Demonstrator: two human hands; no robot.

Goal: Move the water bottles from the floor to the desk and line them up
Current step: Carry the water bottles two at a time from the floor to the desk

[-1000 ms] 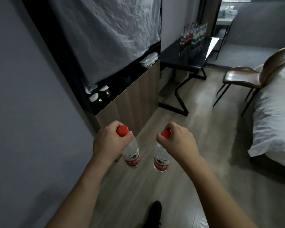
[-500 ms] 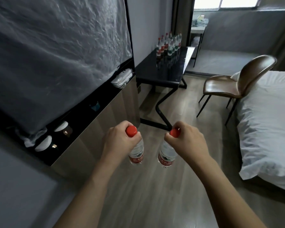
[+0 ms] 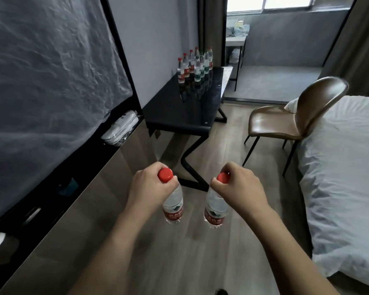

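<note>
Two bottles hang by necks — left hand (image 3: 146,187) grips one (image 3: 172,206), right hand (image 3: 239,185) other (image 3: 215,211) — easy carry toward desk (image 3: 179,111) row (image 3: 195,63).

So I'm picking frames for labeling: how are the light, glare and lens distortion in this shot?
Head view: daylight from the window blows out, the room stays dim; the glossy desk mirrors the bottles on it; the wide lens bends the frame of the covered screen; the left hand and right hand with their bottles look sharp.
</note>
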